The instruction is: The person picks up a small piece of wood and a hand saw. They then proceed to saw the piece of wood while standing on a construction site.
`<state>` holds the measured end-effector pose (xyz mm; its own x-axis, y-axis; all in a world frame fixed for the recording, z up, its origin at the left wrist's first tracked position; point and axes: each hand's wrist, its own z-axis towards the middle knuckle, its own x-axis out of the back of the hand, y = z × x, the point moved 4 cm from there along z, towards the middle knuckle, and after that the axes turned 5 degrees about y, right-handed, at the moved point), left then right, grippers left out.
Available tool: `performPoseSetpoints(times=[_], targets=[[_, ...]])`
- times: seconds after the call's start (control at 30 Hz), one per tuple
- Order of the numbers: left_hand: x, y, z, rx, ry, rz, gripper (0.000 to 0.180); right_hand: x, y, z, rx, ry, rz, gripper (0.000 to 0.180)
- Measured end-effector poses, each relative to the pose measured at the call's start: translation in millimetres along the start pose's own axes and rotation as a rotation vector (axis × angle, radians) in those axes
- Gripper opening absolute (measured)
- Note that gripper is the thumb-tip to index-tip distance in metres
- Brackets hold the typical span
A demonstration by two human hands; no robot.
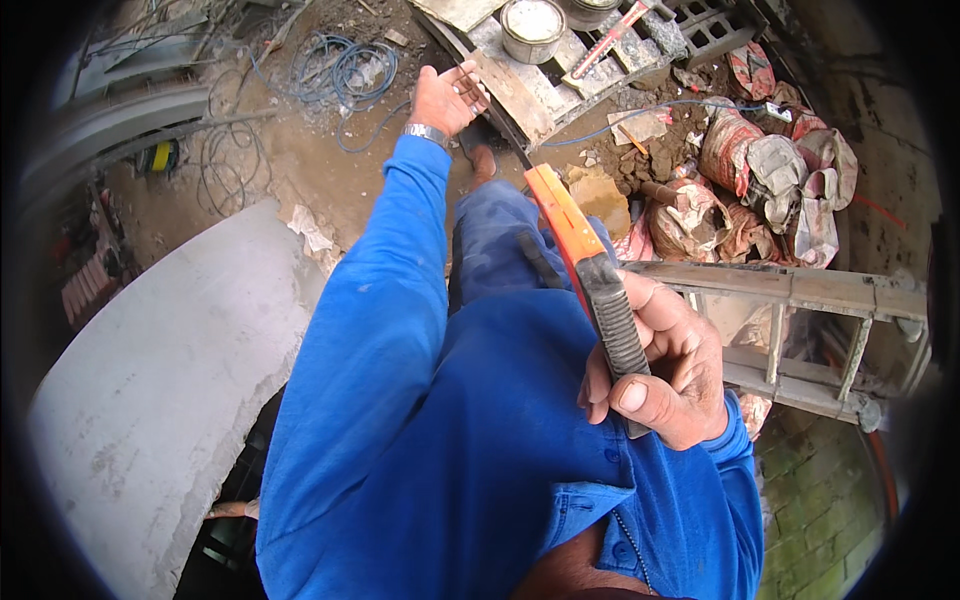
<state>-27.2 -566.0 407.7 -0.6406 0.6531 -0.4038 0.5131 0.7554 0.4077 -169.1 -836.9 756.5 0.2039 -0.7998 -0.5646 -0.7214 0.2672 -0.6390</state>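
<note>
While the right hand (pixel 675 365) is clamped on the black grip (pixel 612 310) of an orange tool (pixel 565 215), the left hand (pixel 447 100), well apart from it, is loosely uncurled (a metal watch (pixel 427 133) circles its wrist); just beside it lies a wooden board (pixel 512 95), a bucket (pixel 532 45) beyond.

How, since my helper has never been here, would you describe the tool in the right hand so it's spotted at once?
Find the blue shirt at lower middle, then the right hand on its right. That hand holds a long tool slanting up-left; its ribbed black grip and orange section set it apart from the reddish tool beside the bucket.
</note>
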Motion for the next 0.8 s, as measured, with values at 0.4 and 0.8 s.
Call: performPoseSetpoints(times=[0.4, 0.8], targets=[[55.3, -37.3, -39.2, -0.623, 0.022, 1.441, 0.027, 62.7, 37.4, 39.8, 0.172, 0.165, -0.999, 0.043], [89.3, -101.7, -230.3, -0.583, -0.231, 1.701, 0.014, 196.2, 198.5, 43.8, 0.019, 0.044, -1.090, 0.042]])
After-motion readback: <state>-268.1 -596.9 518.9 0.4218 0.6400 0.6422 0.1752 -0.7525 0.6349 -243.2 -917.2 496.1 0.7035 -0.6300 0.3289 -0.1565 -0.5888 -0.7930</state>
